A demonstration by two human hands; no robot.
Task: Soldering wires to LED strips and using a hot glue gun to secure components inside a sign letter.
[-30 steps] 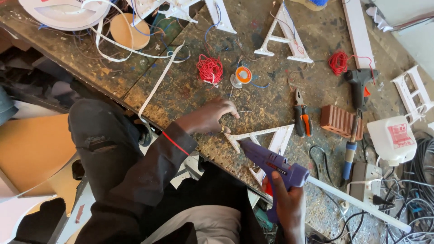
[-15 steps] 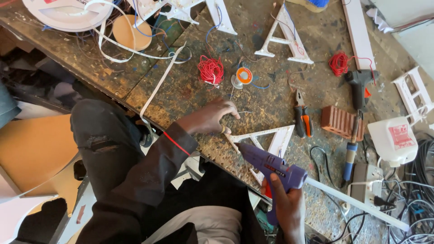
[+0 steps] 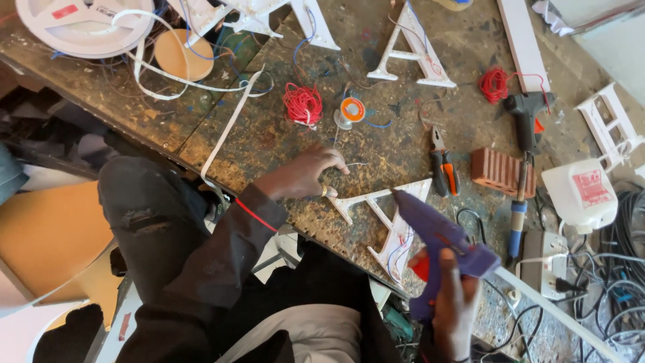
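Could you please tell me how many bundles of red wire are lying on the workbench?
2: one red wire bundle lies beside the solder spool, above the left hand; the other red wire bundle lies by the black glue gun. More may be hidden.

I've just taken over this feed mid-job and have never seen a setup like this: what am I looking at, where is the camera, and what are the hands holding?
There is no machine here. One camera on a person's head looks down at their own two bare hands over a scuffed workbench. The right hand grips a purple glue gun, nozzle aimed at a white letter-shaped frame. The left hand rests on the bench at that frame's end. Around them lie a red wire bundle, orange-handled pliers, a small brick and a black glue gun.
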